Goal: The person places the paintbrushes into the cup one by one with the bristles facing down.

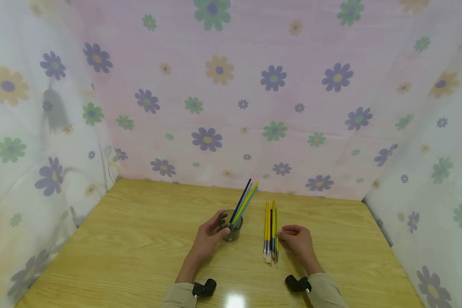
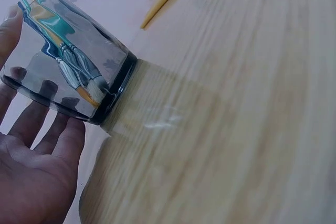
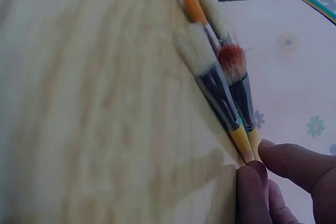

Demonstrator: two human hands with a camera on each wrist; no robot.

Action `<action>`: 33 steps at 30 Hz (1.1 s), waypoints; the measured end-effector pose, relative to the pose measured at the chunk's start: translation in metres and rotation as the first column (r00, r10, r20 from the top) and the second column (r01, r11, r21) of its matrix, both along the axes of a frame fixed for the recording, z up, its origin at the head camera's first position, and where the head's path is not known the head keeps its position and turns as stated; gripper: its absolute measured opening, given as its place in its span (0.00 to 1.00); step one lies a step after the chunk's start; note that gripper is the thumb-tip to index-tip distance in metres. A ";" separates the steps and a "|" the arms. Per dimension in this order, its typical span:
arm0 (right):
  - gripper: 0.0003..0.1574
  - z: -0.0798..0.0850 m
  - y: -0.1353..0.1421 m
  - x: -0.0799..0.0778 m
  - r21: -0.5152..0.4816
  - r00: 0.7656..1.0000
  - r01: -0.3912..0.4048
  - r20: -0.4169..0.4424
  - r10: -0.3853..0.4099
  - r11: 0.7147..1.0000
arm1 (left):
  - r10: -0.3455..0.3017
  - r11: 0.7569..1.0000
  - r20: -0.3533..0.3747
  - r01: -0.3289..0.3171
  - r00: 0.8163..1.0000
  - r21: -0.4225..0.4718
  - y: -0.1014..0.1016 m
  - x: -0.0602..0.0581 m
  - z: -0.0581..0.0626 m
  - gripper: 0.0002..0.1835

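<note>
My left hand (image 1: 207,240) grips a dark, see-through glass (image 1: 232,234), thumb on one side and fingers round the other. Inside the glass several paintbrushes (image 1: 247,202) lean to the right, bristles down; navy, yellow and teal handles stick out of the top. To the right of the glass, more paintbrushes (image 1: 268,222) lie side by side on the table, bristles toward me. At the right edge of this row, my right hand (image 1: 299,244) pinches the yellow handle of a paintbrush (image 3: 242,142) between thumb and fingers. A reddish-tipped brush (image 3: 236,72) lies against it.
The wooden table (image 1: 131,239) carries the glass and the brushes. Flowered cloth (image 1: 238,85) hangs behind the table and along both sides. Black wrist cameras, one (image 1: 205,288) on the left and one (image 1: 298,283) on the right, sit at the sleeves.
</note>
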State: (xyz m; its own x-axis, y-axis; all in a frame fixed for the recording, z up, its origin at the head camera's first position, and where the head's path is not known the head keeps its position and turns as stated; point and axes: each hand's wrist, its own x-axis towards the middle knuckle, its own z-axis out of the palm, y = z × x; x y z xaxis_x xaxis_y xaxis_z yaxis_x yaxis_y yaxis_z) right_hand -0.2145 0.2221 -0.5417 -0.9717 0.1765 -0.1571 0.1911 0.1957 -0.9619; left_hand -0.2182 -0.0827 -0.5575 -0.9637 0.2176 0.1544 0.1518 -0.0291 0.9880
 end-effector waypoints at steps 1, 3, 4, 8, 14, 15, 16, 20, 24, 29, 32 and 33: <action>0.21 0.001 -0.001 0.000 0.005 1.000 -0.008 -0.002 0.008 1.000 | 0.001 1.000 -0.003 -0.001 1.000 -0.001 -0.001 0.000 0.000 0.36; 0.22 0.002 -0.003 0.001 0.013 1.000 -0.017 -0.005 0.017 1.000 | 0.003 1.000 -0.001 -0.003 1.000 -0.003 -0.001 0.001 0.000 0.36; 0.23 0.003 -0.003 0.001 0.013 1.000 -0.021 -0.004 0.021 1.000 | 0.002 1.000 -0.002 -0.002 1.000 -0.003 -0.002 0.001 0.000 0.36; 0.22 0.006 -0.005 0.001 0.043 1.000 -0.018 0.004 0.017 0.999 | -0.009 1.000 -0.006 0.009 1.000 0.003 -0.003 0.002 0.001 0.37; 0.20 0.009 -0.005 0.000 0.063 1.000 -0.015 0.018 0.014 0.998 | -0.028 0.999 -0.002 0.028 1.000 0.027 -0.003 0.002 0.002 0.38; 0.20 0.009 -0.004 0.000 0.059 1.000 -0.015 0.020 0.014 0.998 | -0.029 0.999 -0.001 0.029 1.000 0.030 -0.003 0.002 0.002 0.38; 0.20 0.009 -0.004 0.000 0.054 1.000 -0.011 0.020 0.010 0.998 | -0.027 0.999 0.000 0.027 1.000 0.032 -0.003 0.002 0.002 0.38; 0.22 0.008 0.000 0.000 0.056 1.000 -0.004 0.011 0.004 0.998 | -0.025 0.999 -0.002 0.025 1.000 0.031 -0.002 0.001 0.002 0.37; 0.23 0.005 0.002 0.000 0.069 1.000 -0.003 0.012 0.002 0.998 | -0.022 0.999 -0.004 0.023 1.000 0.024 -0.001 0.001 0.002 0.37; 0.23 0.005 0.002 0.001 0.086 1.000 0.016 0.004 -0.016 0.996 | -0.023 0.999 0.001 0.023 1.000 0.029 0.000 0.001 0.003 0.37; 0.22 0.006 -0.001 0.002 0.109 1.000 0.020 -0.006 -0.020 0.994 | -0.020 0.999 0.005 0.020 1.000 0.028 0.000 0.001 0.003 0.37; 0.22 0.006 -0.001 0.002 0.129 1.000 0.018 -0.013 -0.017 0.991 | -0.019 0.999 0.006 0.019 1.000 0.030 0.000 0.001 0.004 0.37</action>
